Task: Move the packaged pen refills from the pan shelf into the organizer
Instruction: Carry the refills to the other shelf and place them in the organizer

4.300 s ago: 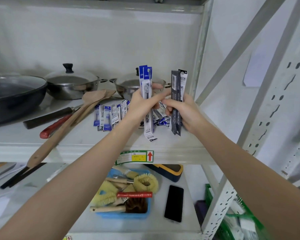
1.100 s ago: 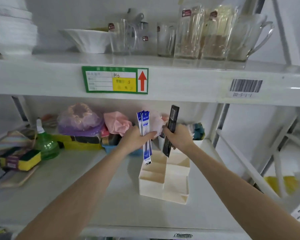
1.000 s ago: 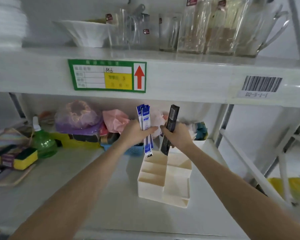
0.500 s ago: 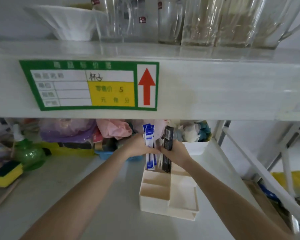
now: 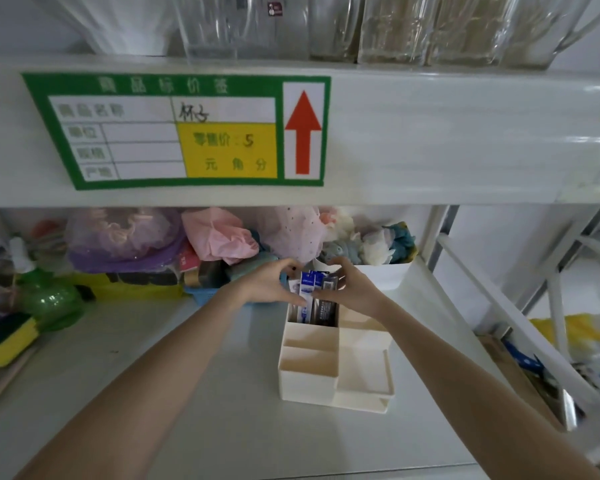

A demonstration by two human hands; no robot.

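A cream organizer (image 5: 336, 368) with several compartments stands on the white shelf. Blue-and-white refill packs (image 5: 306, 297) stand upright in its back left compartment, with dark refill packs (image 5: 327, 303) right beside them. My left hand (image 5: 274, 284) grips the blue packs from the left. My right hand (image 5: 350, 289) grips the dark packs from the right. Both hands sit just above the organizer's back edge, thumbs nearly meeting over the packs. The lower ends of the packs are inside the compartment.
A white bin (image 5: 381, 271) of soft items stands right behind the organizer. Bagged pink and purple items (image 5: 219, 237), a green spray bottle (image 5: 45, 296) and yellow sponges (image 5: 4, 341) line the back and left. The upper shelf edge with a green price label (image 5: 187, 133) hangs close overhead.
Both hands have lowered the packs into the organizer's back left compartment. The camera has moved closer and lower toward the shelf.
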